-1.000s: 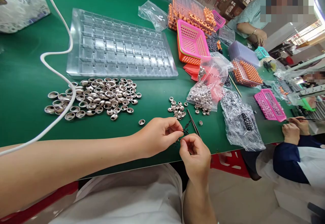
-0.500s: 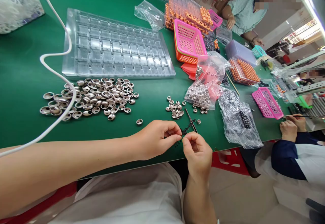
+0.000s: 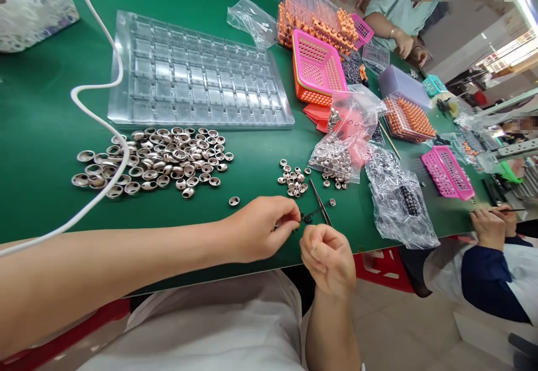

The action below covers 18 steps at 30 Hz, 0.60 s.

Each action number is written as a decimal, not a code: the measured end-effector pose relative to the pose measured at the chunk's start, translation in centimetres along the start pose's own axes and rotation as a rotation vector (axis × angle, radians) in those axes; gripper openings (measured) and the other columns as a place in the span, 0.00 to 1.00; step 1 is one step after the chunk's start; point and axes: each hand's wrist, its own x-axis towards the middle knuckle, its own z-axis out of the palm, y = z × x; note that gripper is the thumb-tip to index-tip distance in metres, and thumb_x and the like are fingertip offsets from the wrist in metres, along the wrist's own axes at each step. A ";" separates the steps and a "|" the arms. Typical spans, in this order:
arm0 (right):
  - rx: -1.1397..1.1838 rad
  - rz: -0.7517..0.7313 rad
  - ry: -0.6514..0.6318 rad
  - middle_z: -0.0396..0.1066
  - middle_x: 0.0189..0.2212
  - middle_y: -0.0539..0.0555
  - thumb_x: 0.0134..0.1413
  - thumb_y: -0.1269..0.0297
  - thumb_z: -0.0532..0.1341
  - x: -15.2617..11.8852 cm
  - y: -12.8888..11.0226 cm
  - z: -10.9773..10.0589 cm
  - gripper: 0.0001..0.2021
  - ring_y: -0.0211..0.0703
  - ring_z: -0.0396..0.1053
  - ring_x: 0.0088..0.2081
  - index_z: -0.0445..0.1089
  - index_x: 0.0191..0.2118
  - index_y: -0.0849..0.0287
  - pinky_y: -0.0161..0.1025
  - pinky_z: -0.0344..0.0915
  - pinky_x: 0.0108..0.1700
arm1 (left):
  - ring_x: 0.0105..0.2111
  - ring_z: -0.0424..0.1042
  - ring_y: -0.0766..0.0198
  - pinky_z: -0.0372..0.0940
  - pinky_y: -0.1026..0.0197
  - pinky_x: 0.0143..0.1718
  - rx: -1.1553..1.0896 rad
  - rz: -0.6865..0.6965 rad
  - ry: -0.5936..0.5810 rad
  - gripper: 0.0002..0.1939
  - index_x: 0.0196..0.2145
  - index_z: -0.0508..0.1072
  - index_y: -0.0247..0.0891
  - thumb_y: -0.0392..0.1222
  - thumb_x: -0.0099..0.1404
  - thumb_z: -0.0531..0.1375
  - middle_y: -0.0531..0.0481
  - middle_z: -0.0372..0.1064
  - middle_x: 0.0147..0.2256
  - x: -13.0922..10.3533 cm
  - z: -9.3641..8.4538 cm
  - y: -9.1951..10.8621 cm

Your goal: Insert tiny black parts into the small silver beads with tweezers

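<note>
My left hand (image 3: 269, 226) is closed in a pinch low over the green table, thumb against fingers. Just past its fingertips is a small, blurred black plastic piece with short branches (image 3: 309, 218); I cannot tell whether the fingers touch it. My right hand (image 3: 329, 258) is closed at the table's front edge, its fingers curled in; whatever it holds is hidden. Metal tweezers (image 3: 321, 203) lie just beyond it. Past both hands sits a small pile of silver metal rings (image 3: 295, 182). One larger ring (image 3: 234, 200) lies alone beyond my left wrist.
A big heap of silver rings (image 3: 163, 161) lies left, before a clear compartment tray (image 3: 202, 79). A white cable (image 3: 96, 116) crosses there. Right are bagged rings (image 3: 334, 158), a crumpled plastic bag (image 3: 389, 203) and pink baskets (image 3: 448, 172). Co-workers' hands (image 3: 490, 225) are at far right.
My hands have moved slightly apart. My right hand has drawn back from the black piece and its fingers have curled in. The black piece now shows shorter and blurred. The view has shifted slightly.
</note>
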 end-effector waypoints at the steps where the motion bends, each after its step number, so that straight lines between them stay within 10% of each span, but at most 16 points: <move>1: 0.012 -0.040 -0.023 0.56 0.20 0.43 0.48 0.60 0.70 -0.2 -0.2 -0.1 0.12 0.25 0.41 0.16 0.68 0.26 0.57 0.29 0.42 0.16 | 0.31 0.71 0.63 0.63 0.63 0.33 0.002 -0.039 0.013 0.08 0.33 0.72 0.37 0.40 0.66 0.55 0.50 0.74 0.30 0.1 -0.2 0.1; 8: -0.730 -0.411 0.346 0.66 0.26 0.48 0.59 0.67 0.63 -0.6 -0.6 -2.2 0.06 0.34 0.60 0.25 0.70 0.29 0.57 0.34 0.56 0.25 | 0.32 0.72 0.62 0.64 0.62 0.34 -0.074 -0.125 0.006 0.10 0.33 0.73 0.38 0.45 0.67 0.56 0.51 0.75 0.32 0.3 -0.6 0.7; 18: -1.431 -0.606 0.168 0.68 0.29 0.50 0.64 0.73 0.57 0.0 0.5 -3.4 0.07 0.36 0.65 0.29 0.70 0.35 0.57 0.35 0.61 0.33 | 0.27 0.68 0.66 0.61 0.65 0.29 -0.145 -0.181 0.026 0.10 0.33 0.74 0.38 0.46 0.66 0.58 0.55 0.72 0.27 0.4 -0.3 0.3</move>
